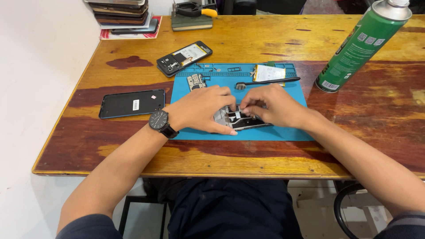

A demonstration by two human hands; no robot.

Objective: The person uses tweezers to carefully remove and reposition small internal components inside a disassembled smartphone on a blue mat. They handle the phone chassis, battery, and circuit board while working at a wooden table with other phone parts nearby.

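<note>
An opened phone chassis (241, 119) lies on a blue work mat (274, 132) in the middle of a wooden table (248, 40). My left hand (201, 109), with a black watch on its wrist, rests over the chassis's left part and holds it down. My right hand (270, 105) covers its right part, with the fingertips pinched over the middle of the chassis. Whether something small sits between those fingertips I cannot tell.
A black brush (268, 82), a small circuit board (195, 82) and a white-and-yellow battery (269, 73) lie on the mat's far part. A dark back cover (132, 104) and an opened phone (184, 58) lie left. A green spray can (363, 46) stands right. Stacked phones (124, 13) sit far left.
</note>
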